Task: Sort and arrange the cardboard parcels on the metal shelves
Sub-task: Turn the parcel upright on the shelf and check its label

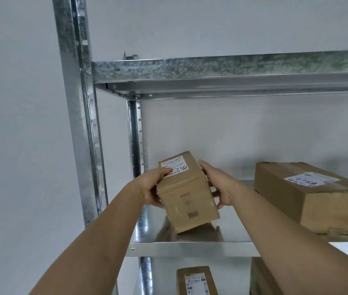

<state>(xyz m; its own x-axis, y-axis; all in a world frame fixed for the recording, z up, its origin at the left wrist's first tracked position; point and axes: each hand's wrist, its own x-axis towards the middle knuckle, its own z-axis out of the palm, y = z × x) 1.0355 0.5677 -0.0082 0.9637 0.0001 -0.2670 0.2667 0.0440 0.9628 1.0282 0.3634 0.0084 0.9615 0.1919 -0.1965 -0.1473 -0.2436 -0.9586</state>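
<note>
Placement step, I judge: left hand (150, 189) and right hand (217, 186) clasp small parcel (186, 192), tilted at frame centre over middle shelf (190, 244); next, lowering it flat beside large parcel (317, 196).

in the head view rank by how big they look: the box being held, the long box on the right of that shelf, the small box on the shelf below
1. long box, though cut off at the frame edge
2. held box, gripped by left hand and right hand
3. box on the shelf below, partly cropped, so its true size is unsure
</note>
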